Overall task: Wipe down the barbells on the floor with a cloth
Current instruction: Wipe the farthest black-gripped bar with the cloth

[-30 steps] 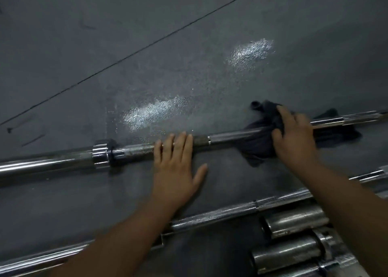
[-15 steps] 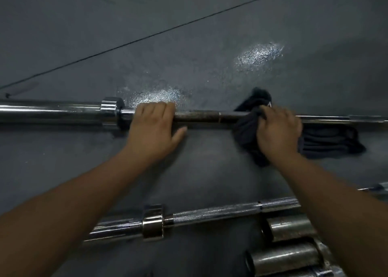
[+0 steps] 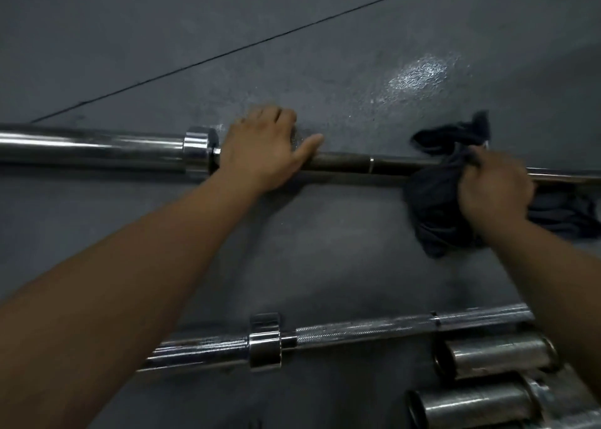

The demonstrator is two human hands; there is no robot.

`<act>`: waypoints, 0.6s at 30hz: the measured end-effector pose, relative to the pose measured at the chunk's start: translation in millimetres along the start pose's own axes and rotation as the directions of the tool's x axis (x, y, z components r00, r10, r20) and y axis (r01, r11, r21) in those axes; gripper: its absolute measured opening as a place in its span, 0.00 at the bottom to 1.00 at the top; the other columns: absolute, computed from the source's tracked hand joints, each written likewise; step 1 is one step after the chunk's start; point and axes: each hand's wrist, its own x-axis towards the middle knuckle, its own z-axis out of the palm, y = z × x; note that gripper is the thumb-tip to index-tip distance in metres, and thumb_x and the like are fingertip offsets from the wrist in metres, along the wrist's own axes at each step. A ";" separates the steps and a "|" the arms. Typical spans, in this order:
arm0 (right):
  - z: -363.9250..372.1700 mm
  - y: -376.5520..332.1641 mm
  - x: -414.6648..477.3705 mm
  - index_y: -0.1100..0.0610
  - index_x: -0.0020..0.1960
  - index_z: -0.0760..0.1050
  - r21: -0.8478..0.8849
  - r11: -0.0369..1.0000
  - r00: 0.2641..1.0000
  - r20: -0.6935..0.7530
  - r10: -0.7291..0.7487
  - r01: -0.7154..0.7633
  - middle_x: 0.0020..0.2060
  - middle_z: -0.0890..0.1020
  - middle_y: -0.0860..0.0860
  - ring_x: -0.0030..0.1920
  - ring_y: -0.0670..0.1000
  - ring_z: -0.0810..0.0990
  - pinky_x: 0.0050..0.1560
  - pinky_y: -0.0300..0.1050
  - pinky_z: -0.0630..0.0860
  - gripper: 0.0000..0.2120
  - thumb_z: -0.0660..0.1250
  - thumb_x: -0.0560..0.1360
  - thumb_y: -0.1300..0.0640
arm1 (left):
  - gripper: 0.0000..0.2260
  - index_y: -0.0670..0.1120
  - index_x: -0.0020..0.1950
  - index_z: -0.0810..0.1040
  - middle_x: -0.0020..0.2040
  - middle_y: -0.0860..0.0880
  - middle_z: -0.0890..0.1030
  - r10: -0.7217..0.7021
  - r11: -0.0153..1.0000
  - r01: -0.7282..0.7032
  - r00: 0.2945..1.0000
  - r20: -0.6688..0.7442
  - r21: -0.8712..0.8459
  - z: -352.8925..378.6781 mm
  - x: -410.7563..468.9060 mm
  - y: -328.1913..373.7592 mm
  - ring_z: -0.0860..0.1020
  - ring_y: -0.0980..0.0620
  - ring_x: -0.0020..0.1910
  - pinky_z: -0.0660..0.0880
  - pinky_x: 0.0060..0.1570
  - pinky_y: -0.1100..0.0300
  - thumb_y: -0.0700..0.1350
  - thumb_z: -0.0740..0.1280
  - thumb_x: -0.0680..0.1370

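The work is in the middle of one bar, by the look of it, with more still to do. The far barbell (image 3: 354, 165) lies across the rubber floor (image 3: 156, 38), and the dark cloth (image 3: 434, 207) is bunched round its shaft toward the right of the view, part of it trailing on the floor on both sides of the bar. The right hand (image 3: 496, 191) grips that bundle, fingers curled over the cloth and the shaft under it. The left hand (image 3: 260, 150) lies palm-down across the same shaft just beside the collar (image 3: 196, 150), thumb stretched out along the bar, fingers reaching past it and only slightly bent; it seems to press the bar still, not clasp it. The stretch of shaft between the two hands looks dull and dark, while the part beyond the right hand shines, though whether that marks wiped from unwiped I cannot tell. The thick sleeve (image 3: 91, 147) left of the collar has no cloth on it. The near barbell (image 3: 374, 329), well apart from the cloth, and the sleeve ends (image 3: 497, 357) at lower right probably still await their turn.
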 end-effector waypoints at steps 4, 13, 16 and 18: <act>-2.0 -37.0 -3.3 0.56 0.64 0.77 0.191 0.981 0.997 0.080 0.009 -0.024 0.60 0.80 0.62 0.61 0.65 0.77 0.61 0.58 0.71 0.26 0.51 0.74 0.50 | 0.26 0.45 0.50 0.77 0.50 0.44 0.80 0.065 0.997 -0.063 0.996 -0.056 0.039 1.2 -13.5 0.7 0.77 0.41 0.49 0.70 0.47 0.50 0.65 0.50 0.81; 11.3 -142.1 -117.1 0.53 0.65 0.76 0.223 0.800 0.801 0.109 -0.589 0.557 0.65 0.78 0.54 0.67 0.55 0.75 0.72 0.63 0.60 0.24 0.55 0.72 0.54 | 0.20 0.45 0.65 0.78 0.65 0.46 0.79 0.061 0.944 -0.081 0.996 -0.071 -0.320 -26.2 -126.1 -14.9 0.76 0.45 0.64 0.68 0.66 0.52 0.50 0.58 0.77; 19.8 -105.9 -116.6 0.57 0.62 0.77 0.141 0.915 0.924 0.007 -0.382 0.377 0.63 0.78 0.57 0.64 0.59 0.75 0.69 0.64 0.63 0.22 0.58 0.71 0.55 | 0.17 0.47 0.65 0.76 0.70 0.48 0.74 -0.138 0.970 0.106 0.980 -0.140 -0.217 -30.5 -145.4 -44.1 0.69 0.46 0.72 0.57 0.74 0.44 0.48 0.61 0.78; 23.7 -131.2 -140.6 0.57 0.62 0.77 0.218 0.935 0.958 0.000 -0.287 0.280 0.62 0.78 0.57 0.62 0.59 0.74 0.68 0.63 0.65 0.22 0.58 0.70 0.55 | 0.19 0.47 0.68 0.73 0.69 0.48 0.74 -0.215 0.965 0.198 0.973 -0.083 -0.174 -20.4 -150.5 -51.7 0.70 0.45 0.70 0.57 0.72 0.45 0.52 0.57 0.80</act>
